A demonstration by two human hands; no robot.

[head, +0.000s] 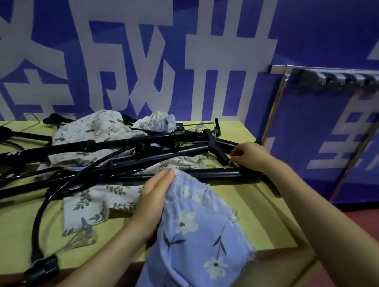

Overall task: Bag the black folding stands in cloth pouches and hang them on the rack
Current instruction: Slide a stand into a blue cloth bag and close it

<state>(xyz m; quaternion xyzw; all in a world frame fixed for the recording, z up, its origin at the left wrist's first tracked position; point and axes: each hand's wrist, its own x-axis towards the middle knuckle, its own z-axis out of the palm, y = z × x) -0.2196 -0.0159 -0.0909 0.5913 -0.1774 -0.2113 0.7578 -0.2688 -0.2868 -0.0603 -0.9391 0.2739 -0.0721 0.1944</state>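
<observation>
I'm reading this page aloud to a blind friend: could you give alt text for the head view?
A person's left hand holds a blue flowered cloth pouch at a yellow-green table's edge, while the right hand reaches into a tangled pile of black folding stands and leaf-print pouches. A hook rack hangs on the blue wall.
</observation>
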